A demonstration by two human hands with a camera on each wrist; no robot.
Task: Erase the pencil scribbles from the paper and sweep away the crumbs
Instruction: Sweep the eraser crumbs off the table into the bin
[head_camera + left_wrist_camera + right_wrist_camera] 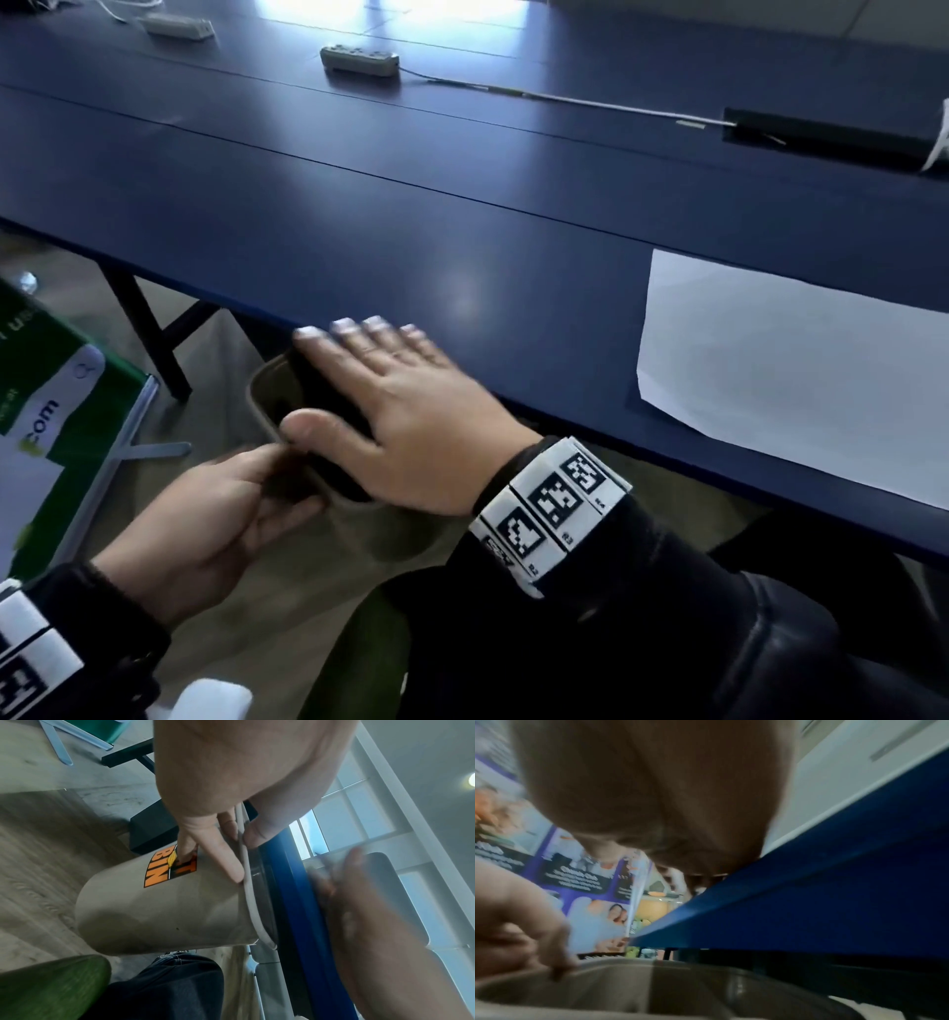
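Two hands at the counter edge

The left hand (pixel 215 514) grips a tan bin's (pixel 164 908) rim below the counter (pixel 462 231); the right hand (pixel 400 406) lies flat, fingers straight. The paper (pixel 791 370) sits at right. A tilted bin might miss crumbs.

Beige bin (pixel 164 902) has an orange-and-black sticker (pixel 169 869) on its side: "BIN" readable, the line beside it partly covered by fingers, only a "T" shows. Green-and-white box (pixel 56 411), left of the bin in the head view: "com" readable, other letters cut off. Wristband (pixel 552 506) with square black-and-white code markers; tiny labels unreadable. Poster (pixel 577 878) behind bin in right wrist view: text too blurred.
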